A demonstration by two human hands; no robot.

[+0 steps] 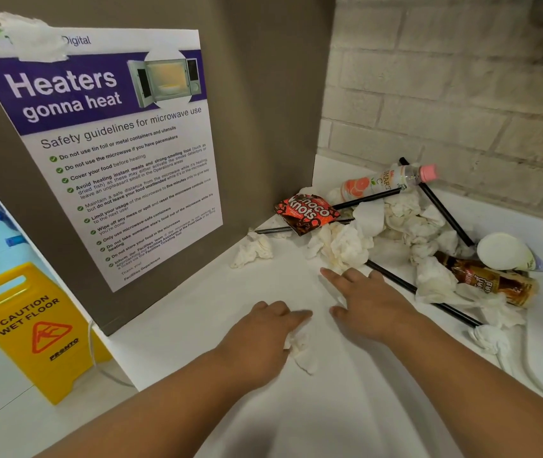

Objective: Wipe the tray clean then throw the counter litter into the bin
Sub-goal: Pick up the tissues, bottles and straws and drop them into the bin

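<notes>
A black-rimmed tray (392,276) lies on the white counter (197,319) in the corner, heaped with litter. On it are crumpled tissues (346,246), a red Choco Knots wrapper (308,211), a clear bottle with a pink cap (382,181), a brown bottle (494,282) and a white cup on its side (501,251). My left hand (263,328) grips a crumpled tissue (301,352) against the counter in front of the tray. My right hand (366,299) lies flat with straight fingers at the tray's near edge, fingertips by the tissue heap.
Loose tissues lie off the tray at the left (253,249) and right (491,338). A grey panel with a microwave poster (114,153) bounds the counter on the left, a brick wall (445,94) behind. A yellow wet-floor sign (32,328) stands on the floor. A white cable (527,368) runs along the counter's right.
</notes>
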